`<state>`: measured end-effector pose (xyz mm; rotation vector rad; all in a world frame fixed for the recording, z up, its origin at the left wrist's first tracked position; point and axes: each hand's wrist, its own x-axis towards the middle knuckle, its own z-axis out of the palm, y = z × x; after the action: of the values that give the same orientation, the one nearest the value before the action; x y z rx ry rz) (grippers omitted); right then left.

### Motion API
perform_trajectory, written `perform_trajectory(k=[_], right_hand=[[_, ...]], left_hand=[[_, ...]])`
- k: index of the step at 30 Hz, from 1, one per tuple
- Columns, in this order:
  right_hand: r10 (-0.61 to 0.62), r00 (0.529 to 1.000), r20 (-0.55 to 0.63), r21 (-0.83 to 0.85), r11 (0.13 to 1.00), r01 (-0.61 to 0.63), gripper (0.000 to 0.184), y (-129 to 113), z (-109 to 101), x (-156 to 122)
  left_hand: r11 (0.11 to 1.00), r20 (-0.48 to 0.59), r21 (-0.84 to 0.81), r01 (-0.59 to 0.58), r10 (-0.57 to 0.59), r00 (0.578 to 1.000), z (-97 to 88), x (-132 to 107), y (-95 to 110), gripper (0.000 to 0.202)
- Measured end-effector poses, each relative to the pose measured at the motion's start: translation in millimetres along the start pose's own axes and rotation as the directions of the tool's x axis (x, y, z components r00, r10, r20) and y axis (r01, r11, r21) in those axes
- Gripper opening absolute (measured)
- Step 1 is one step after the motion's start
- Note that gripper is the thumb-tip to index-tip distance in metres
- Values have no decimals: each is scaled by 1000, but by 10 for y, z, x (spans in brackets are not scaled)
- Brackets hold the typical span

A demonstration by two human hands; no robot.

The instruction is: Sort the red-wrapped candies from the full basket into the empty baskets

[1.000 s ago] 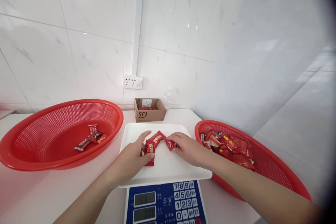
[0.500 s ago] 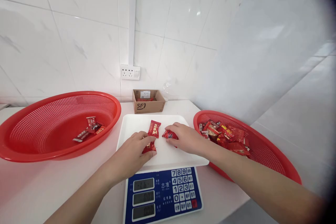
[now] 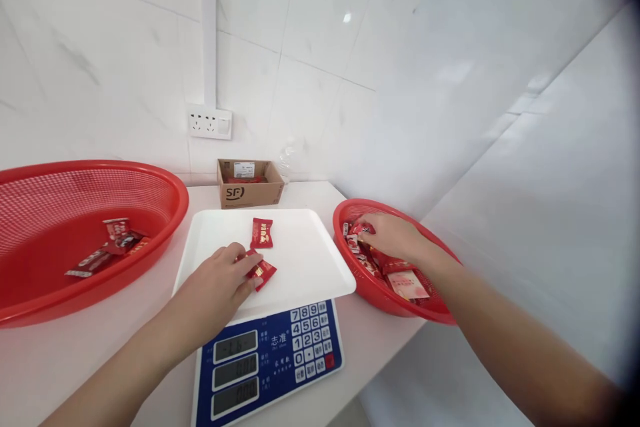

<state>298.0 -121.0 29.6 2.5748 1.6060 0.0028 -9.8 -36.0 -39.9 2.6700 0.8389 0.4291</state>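
Note:
A blue electronic scale (image 3: 270, 360) carries a white tray (image 3: 305, 260). On the tray my left hand (image 3: 215, 283) pinches a red snack packet (image 3: 261, 271) near the front. A second red packet (image 3: 261, 232) lies alone farther back on the tray. My right hand (image 3: 393, 237) reaches into the small red basket (image 3: 395, 303) at the right, fingers curled down among several red packets (image 3: 407, 280); what the fingers hold is hidden.
A large red mesh basket (image 3: 165, 203) at the left holds a few packets (image 3: 107, 247). A small cardboard box (image 3: 249, 192) stands against the tiled wall under a power socket (image 3: 210, 123). The counter edge drops off right of the small basket.
My right hand left the tray and moved right into the small basket; the packet it touched is gone from the tray. My left hand stayed on its packet. The view swung right.

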Motion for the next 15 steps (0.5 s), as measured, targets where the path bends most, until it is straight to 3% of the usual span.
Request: perform_trajectory(k=[2,5,10,13,15], right_hand=[[66,989,132,-82,995,-56,21,228,39,60],[49,976,210,-79,996,-33,20,394,164,152],[-135,959,249,96,989,115,23,303,487,318],[-175,959,221,174,975,138,43,245,650,415],[-196,962,191,214,965,154,46,237,721,454]], left_hand=[[1000,-8,3,-2,2,1000,25,3,-24,38],[1000,-14,-8,-6,6,1000,43,7,-38,39],[998,-59,-57,29,-32,998,36,-3,-40,42],[999,-74,-46,11,-14,997,36,-13,-50,42],[999,-71,-36,3,-5,997,35,-17,-52,42]])
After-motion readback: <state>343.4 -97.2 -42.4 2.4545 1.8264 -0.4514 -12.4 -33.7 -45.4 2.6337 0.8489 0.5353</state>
